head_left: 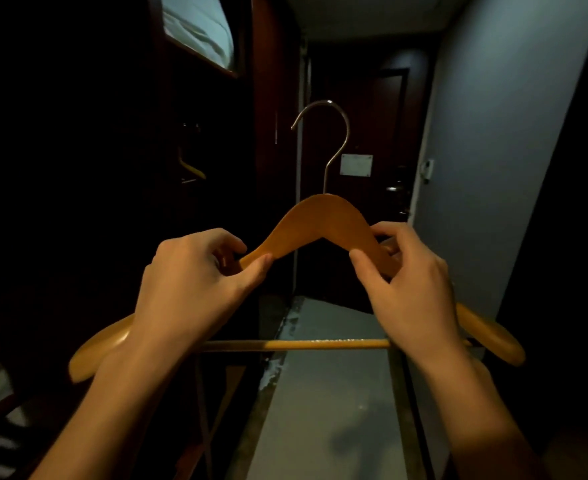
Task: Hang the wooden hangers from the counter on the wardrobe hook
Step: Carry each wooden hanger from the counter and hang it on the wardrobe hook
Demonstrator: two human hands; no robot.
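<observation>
Pinching wooden hanger [320, 220] in fingers of my left hand [195, 282] and right hand [413, 289]; fearing wire hook [335, 133] missing in dark wardrobe [195, 109] at ten o'clock.

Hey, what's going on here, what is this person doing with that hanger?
A person holds a wooden hanger up in front of them with both hands. The left hand pinches one sloping arm of it and the right hand pinches the other. Its metal hook points up and is not caught on anything yet. In the dark wardrobe on the left, another hanger seems to be hanging, though it is too dim to be sure.
</observation>
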